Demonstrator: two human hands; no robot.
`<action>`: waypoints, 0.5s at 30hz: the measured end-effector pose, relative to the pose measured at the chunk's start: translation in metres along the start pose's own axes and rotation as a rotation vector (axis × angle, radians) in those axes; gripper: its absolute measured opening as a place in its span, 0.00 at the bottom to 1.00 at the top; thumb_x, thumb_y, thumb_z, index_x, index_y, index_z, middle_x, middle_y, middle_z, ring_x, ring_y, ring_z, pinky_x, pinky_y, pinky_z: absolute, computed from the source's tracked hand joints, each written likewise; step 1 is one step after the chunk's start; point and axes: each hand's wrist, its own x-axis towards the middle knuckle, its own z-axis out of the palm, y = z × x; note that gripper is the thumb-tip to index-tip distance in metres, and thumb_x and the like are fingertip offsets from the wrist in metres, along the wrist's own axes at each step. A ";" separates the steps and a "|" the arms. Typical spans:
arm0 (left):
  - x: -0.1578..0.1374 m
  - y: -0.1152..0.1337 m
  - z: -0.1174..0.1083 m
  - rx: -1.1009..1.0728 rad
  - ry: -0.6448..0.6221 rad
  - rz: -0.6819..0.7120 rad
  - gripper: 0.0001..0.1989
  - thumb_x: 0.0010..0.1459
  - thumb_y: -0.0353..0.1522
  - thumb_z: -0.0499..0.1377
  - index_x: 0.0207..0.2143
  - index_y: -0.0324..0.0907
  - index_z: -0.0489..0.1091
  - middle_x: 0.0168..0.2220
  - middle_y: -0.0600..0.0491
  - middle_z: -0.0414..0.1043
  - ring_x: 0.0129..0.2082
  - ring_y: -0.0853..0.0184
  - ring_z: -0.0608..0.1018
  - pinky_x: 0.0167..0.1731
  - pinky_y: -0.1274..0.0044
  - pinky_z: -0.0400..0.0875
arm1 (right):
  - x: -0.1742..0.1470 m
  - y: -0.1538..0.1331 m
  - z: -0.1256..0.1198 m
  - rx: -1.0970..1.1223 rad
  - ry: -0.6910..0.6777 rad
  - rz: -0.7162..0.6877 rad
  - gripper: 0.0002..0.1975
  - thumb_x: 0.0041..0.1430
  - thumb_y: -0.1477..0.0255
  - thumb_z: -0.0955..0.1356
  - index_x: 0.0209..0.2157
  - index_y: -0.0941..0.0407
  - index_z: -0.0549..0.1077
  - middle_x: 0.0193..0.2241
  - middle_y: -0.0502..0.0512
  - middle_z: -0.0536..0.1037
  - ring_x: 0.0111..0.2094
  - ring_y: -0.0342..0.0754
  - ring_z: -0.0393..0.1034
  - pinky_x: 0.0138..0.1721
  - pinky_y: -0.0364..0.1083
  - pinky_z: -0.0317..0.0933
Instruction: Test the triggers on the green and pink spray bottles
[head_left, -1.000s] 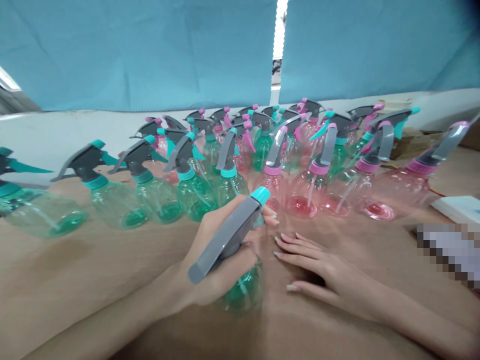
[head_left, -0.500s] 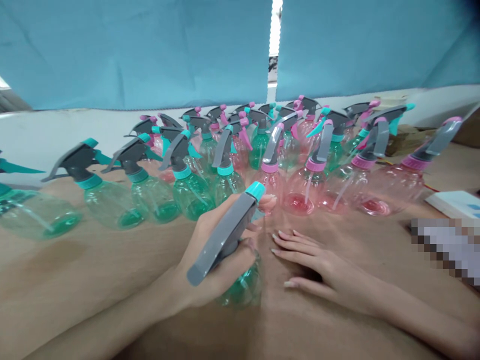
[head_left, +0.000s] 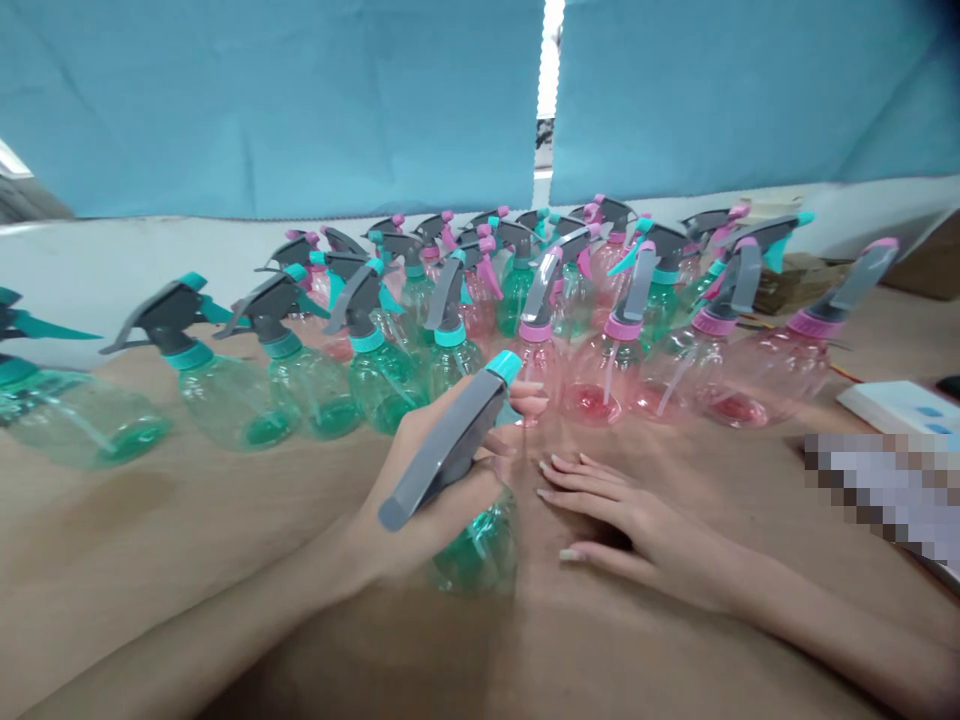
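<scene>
My left hand [head_left: 420,500] is wrapped round the neck and trigger head of a green spray bottle [head_left: 480,550]. The bottle has a grey top with a turquoise nozzle pointing away to the upper right, and its clear green body shows below my fingers. My palm and fingers hide its collar and most of the trigger. To the right, my right hand [head_left: 637,520] lies palm down on the brown table [head_left: 570,650], fingers stretched and thumb apart, holding nothing. A pink spray bottle [head_left: 592,390] stands just beyond its fingertips.
A front row of green spray bottles [head_left: 232,400] on the left and pink spray bottles [head_left: 772,370] on the right crosses the table, with several more behind. A white box [head_left: 892,410] lies at right, near a blurred-out patch. Behind hangs a blue cloth [head_left: 300,100].
The view has shifted slightly. Both hands appear a little higher and further left in the picture, my left still gripping the green bottle and my right still flat on the table.
</scene>
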 end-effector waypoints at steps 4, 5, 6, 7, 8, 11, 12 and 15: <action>-0.002 -0.003 -0.002 -0.049 -0.021 -0.005 0.23 0.46 0.26 0.57 0.47 0.44 0.72 0.45 0.51 0.74 0.27 0.70 0.74 0.27 0.78 0.69 | 0.001 -0.001 -0.001 -0.004 -0.004 -0.015 0.28 0.66 0.58 0.66 0.65 0.48 0.61 0.66 0.54 0.60 0.67 0.57 0.48 0.66 0.62 0.47; -0.003 -0.003 -0.002 -0.046 -0.029 -0.011 0.23 0.47 0.26 0.57 0.48 0.45 0.71 0.42 0.53 0.74 0.24 0.71 0.72 0.25 0.79 0.68 | 0.001 -0.002 -0.001 -0.007 -0.006 -0.017 0.28 0.66 0.58 0.66 0.65 0.49 0.60 0.66 0.54 0.60 0.67 0.57 0.48 0.66 0.62 0.47; -0.003 -0.003 -0.003 -0.037 -0.029 -0.018 0.23 0.47 0.26 0.57 0.48 0.45 0.71 0.38 0.55 0.74 0.22 0.72 0.71 0.24 0.79 0.66 | 0.001 -0.002 -0.002 -0.009 -0.005 -0.018 0.28 0.66 0.58 0.65 0.65 0.49 0.60 0.66 0.54 0.60 0.68 0.57 0.48 0.66 0.62 0.47; -0.004 -0.003 -0.003 -0.031 -0.024 -0.026 0.23 0.48 0.26 0.57 0.49 0.45 0.71 0.35 0.57 0.73 0.22 0.72 0.71 0.24 0.80 0.66 | 0.001 -0.003 -0.002 -0.012 -0.004 -0.017 0.28 0.66 0.58 0.65 0.65 0.49 0.61 0.66 0.54 0.60 0.68 0.57 0.48 0.66 0.62 0.47; -0.004 -0.002 -0.003 -0.023 -0.021 -0.038 0.23 0.48 0.25 0.57 0.49 0.46 0.70 0.34 0.58 0.72 0.23 0.72 0.71 0.24 0.80 0.66 | 0.001 -0.003 -0.002 -0.015 -0.007 -0.014 0.28 0.66 0.58 0.65 0.65 0.49 0.61 0.66 0.54 0.59 0.68 0.57 0.48 0.66 0.62 0.47; -0.004 -0.002 -0.003 -0.020 -0.025 -0.047 0.25 0.47 0.24 0.57 0.49 0.46 0.70 0.36 0.57 0.73 0.24 0.71 0.72 0.27 0.78 0.67 | 0.002 -0.003 -0.003 -0.026 -0.020 -0.015 0.28 0.66 0.57 0.65 0.65 0.50 0.60 0.67 0.54 0.59 0.68 0.56 0.47 0.66 0.62 0.47; -0.003 -0.002 -0.003 -0.024 -0.028 -0.040 0.25 0.46 0.24 0.57 0.49 0.46 0.70 0.36 0.57 0.73 0.24 0.71 0.71 0.28 0.77 0.67 | 0.002 -0.003 -0.003 -0.030 -0.024 -0.020 0.28 0.66 0.57 0.65 0.65 0.50 0.60 0.67 0.54 0.59 0.68 0.56 0.47 0.66 0.62 0.46; -0.002 -0.003 -0.002 0.018 -0.017 -0.008 0.23 0.47 0.25 0.57 0.48 0.45 0.70 0.33 0.57 0.73 0.24 0.70 0.71 0.29 0.77 0.68 | 0.002 -0.003 -0.003 -0.044 -0.031 -0.022 0.28 0.67 0.57 0.64 0.65 0.50 0.60 0.67 0.54 0.58 0.68 0.56 0.47 0.66 0.61 0.47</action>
